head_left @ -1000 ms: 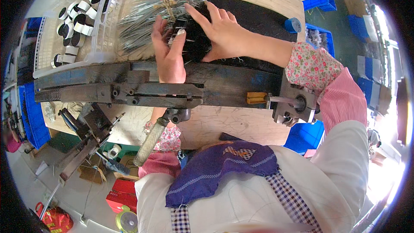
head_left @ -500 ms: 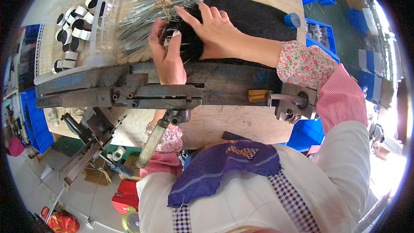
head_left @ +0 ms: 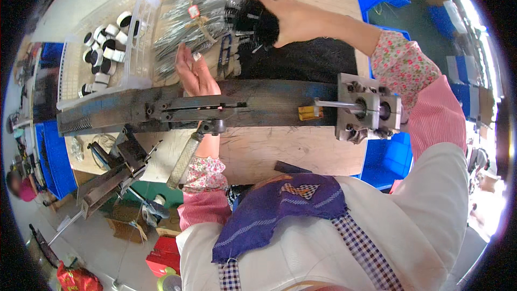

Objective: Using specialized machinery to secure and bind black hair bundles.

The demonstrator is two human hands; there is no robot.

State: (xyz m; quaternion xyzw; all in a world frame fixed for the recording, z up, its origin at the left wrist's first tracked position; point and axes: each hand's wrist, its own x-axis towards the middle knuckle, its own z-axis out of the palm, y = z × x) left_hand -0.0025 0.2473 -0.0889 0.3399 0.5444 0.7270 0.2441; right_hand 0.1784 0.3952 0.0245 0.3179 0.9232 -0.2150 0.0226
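Observation:
My right hand (head_left: 293, 19) is stretched to the far side of the wooden bench and is closed over a tuft of black bristles (head_left: 254, 20), held just above the bench. My left hand (head_left: 196, 74) hovers behind the long dark metal machine bar (head_left: 258, 109), palm turned up and fingers apart, holding nothing that I can make out. A bundle of silvery wires (head_left: 183, 29) with a red tag lies just beyond the left hand. More black bristles (head_left: 309, 59) lie spread on the bench under my right forearm.
A white plastic basket (head_left: 141, 37) holding black-and-white rolls (head_left: 102, 54) stands at the far left. A grey metal block (head_left: 369, 109) with a rod closes the bar's right end. Blue crates (head_left: 385, 156) sit beside and under the bench. A blue-handled tool (head_left: 225, 54) lies by the wires.
My right hand has lifted a tuft of black bristles off the pile and carried it farther away. My left hand has let go of the pile and opened, palm up.

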